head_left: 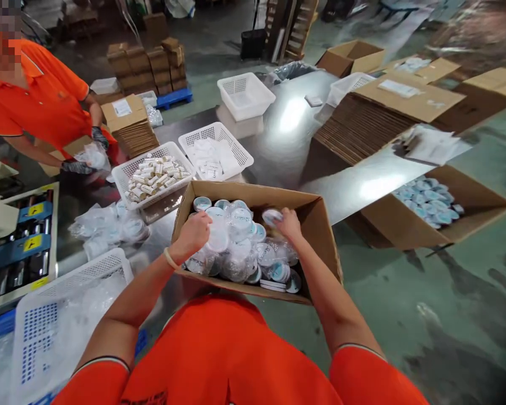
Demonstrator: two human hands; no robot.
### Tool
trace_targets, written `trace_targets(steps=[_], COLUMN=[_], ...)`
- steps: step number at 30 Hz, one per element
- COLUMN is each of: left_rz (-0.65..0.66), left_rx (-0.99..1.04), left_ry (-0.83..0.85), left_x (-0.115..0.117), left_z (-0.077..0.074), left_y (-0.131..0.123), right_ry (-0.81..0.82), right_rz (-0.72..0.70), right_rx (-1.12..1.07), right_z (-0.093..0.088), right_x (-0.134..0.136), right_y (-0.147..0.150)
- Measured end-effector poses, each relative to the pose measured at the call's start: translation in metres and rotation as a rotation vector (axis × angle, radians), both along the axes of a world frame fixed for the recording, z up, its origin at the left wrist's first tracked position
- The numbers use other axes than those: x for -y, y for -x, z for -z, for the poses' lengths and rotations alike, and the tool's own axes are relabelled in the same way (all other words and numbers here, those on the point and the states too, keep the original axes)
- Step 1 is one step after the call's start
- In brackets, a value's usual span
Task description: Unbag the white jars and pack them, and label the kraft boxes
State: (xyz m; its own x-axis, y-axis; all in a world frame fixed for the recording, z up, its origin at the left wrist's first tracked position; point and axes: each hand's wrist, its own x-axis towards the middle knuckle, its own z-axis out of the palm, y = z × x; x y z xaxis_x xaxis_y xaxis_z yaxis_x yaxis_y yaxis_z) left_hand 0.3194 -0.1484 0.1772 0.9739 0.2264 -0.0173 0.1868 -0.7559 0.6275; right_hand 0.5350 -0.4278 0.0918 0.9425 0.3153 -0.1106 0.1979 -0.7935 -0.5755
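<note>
A cardboard box [278,194] stands in front of me, holding a heap of round white lidded discs [242,247] with pale blue print, many in clear plastic bags. My left hand [194,236] is at the box's left side, its fingers pinched on the edge of a bagged disc [217,237]; the exact grip is partly hidden. Over the right part of the heap, my right hand [288,226] grips a single round disc [272,216], slightly blurred, between thumb and fingers. A band circles my left wrist.
Beyond the box are a basket of small white rolls [156,177] and a basket with white packets [213,157]. Bagged discs [113,225] lie on the left. Flattened cartons [366,124] and another box of discs [430,202] are right. A co-worker [46,101] handles plastic bags.
</note>
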Motion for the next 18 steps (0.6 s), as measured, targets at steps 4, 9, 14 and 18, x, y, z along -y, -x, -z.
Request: trace_targets(steps=[4, 9, 14, 18], left_rz=[0.056, 0.087, 0.075, 0.069], left_rx=[0.015, 0.088, 0.047, 0.049], left_ry=[0.105, 0.312, 0.362, 0.354], left_x=[0.005, -0.002, -0.009, -0.014], left_z=[0.0, 0.002, 0.012, 0.015], left_y=[0.004, 0.013, 0.024, 0.028], right_ry=[-0.733, -0.882, -0.708, -0.705], right_rz=[-0.304, -0.673, -0.782, -0.77], right_rx=[-0.176, -0.417, -0.404, -0.341], right_z=[-0.035, -0.044, -0.034, -0.04], right_x=[-0.032, -0.087, -0.093, -0.081], right_y=[0.058, 0.123, 0.103, 0.095])
